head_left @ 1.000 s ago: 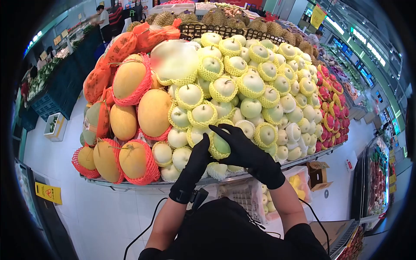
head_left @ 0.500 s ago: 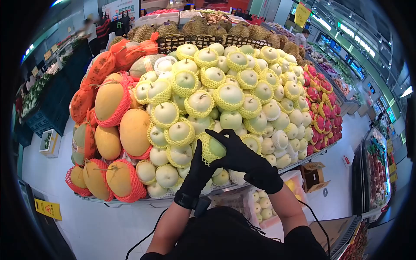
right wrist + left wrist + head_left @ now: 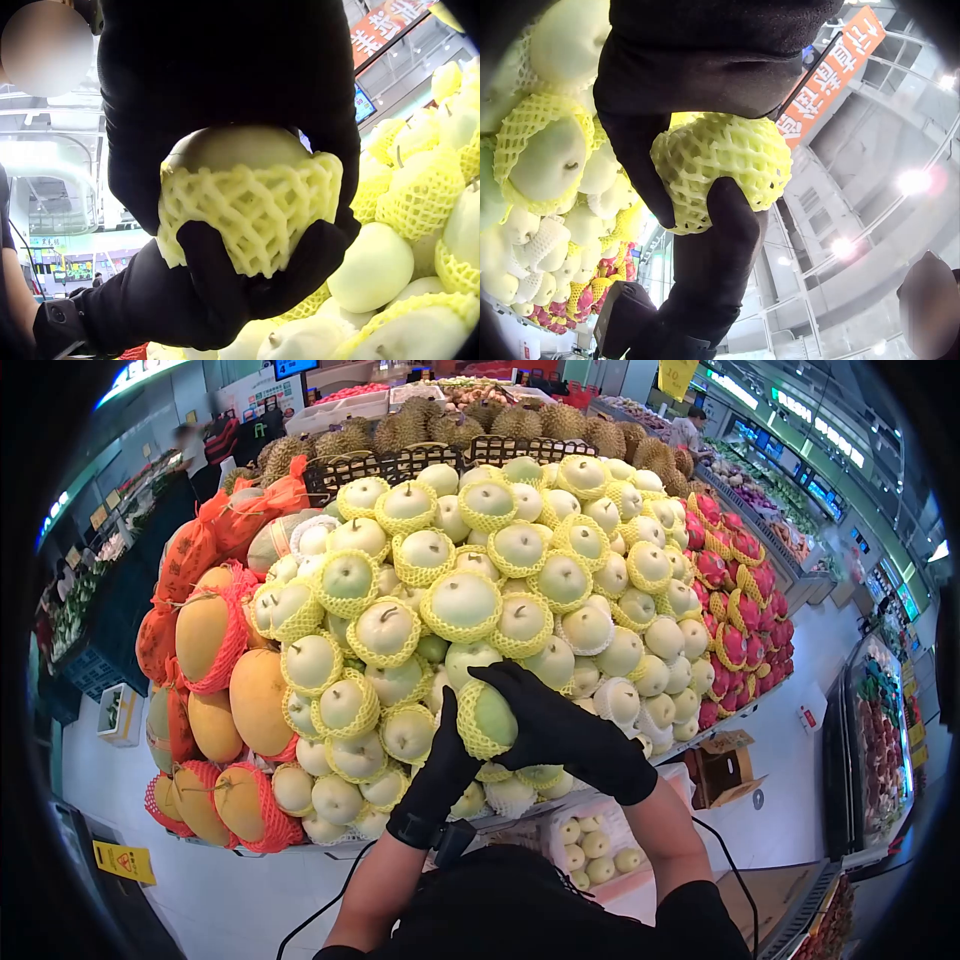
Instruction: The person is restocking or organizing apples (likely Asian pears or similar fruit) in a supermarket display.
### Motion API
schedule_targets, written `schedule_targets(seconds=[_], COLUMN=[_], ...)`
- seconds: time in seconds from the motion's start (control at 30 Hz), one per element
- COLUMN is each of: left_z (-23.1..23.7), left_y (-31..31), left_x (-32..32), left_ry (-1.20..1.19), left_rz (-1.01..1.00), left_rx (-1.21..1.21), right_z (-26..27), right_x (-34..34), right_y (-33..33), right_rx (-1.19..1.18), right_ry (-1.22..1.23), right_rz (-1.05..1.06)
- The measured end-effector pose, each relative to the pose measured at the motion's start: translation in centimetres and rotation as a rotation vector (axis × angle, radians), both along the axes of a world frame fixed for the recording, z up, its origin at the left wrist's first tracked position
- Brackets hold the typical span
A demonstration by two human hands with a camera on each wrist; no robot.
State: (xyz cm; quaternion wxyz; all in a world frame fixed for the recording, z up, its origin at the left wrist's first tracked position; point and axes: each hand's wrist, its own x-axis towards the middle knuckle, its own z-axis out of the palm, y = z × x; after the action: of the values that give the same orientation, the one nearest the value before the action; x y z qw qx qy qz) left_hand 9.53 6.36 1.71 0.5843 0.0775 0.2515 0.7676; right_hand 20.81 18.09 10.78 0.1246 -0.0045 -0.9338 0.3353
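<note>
Both hands, in black gloves, hold one pale green melon (image 3: 493, 718) in a yellow foam net over the front of a heaped fruit display. My left hand (image 3: 447, 752) grips it from the left, the thumb and fingers curled against the net (image 3: 731, 161) in the left wrist view. From the right, my right hand (image 3: 550, 722) wraps over the top and side. The right wrist view shows the melon's bare upper skin (image 3: 236, 148) above the net (image 3: 247, 210). Similar melons (image 3: 462, 605), many netted in yellow, lie piled just beyond the hands.
Larger orange melons (image 3: 262, 700) in red nets lie left of the pile, dragon fruit (image 3: 735, 605) to its right. Durians (image 3: 405, 432) line the back behind a black basket rail. Below the display's front edge sit a crate of pale fruit (image 3: 597, 845) and an open cardboard box (image 3: 722, 770).
The pile has shifted left in the head view, and the far durians show more. Both hands keep hold of the melon, which has turned so that more net shows on its left side.
</note>
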Motion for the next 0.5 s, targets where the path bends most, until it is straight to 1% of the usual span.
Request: schedule_targets(seconds=[0.03,0.1,0.17,0.2,0.27,0.3,0.4,0.43,0.47,0.5], left_z=[0.5,2.7,2.2,1.9,0.1,0.1,-0.9,0.0,-0.3,-0.6], left_y=[0.2,0.1,0.3,0.4,0.4,0.4,-0.5,-1.0,-1.4,-2.1], left_x=[0.2,1.2,0.8,0.6,-0.1,-0.1,-1.0,-1.0,-1.6,-2.5], left_ry=[0.008,0.681,0.28,0.079,0.182,0.211,0.526,0.553,0.617,0.681], left_rz=[-0.004,0.103,0.045,0.033,0.027,0.088,0.224,0.324,0.368,0.41], left_rx=[0.013,-0.03,0.01,0.016,0.03,0.026,-0.065,-0.156,-0.196,-0.239], right_z=[0.1,0.6,1.7,2.4,1.9,2.1,2.8,3.4,3.6,3.7], right_x=[0.1,0.3,0.5,0.7,0.7,0.7,0.4,0.3,-0.2,-0.7], right_y=[0.8,2.3,4.3,5.2,8.3,9.3,11.8,12.2,12.9,13.6], right_rx=[0.012,0.013,0.001,0.048,0.029,0.058,0.09,0.078,0.114,0.086], right_ry=[0.024,0.049,0.047,0.061,0.098,0.138,0.118,0.12,0.13,0.161], right_rz=[0.015,0.006,-0.012,-0.031,-0.019,-0.027,-0.085,-0.1,-0.104,-0.096])
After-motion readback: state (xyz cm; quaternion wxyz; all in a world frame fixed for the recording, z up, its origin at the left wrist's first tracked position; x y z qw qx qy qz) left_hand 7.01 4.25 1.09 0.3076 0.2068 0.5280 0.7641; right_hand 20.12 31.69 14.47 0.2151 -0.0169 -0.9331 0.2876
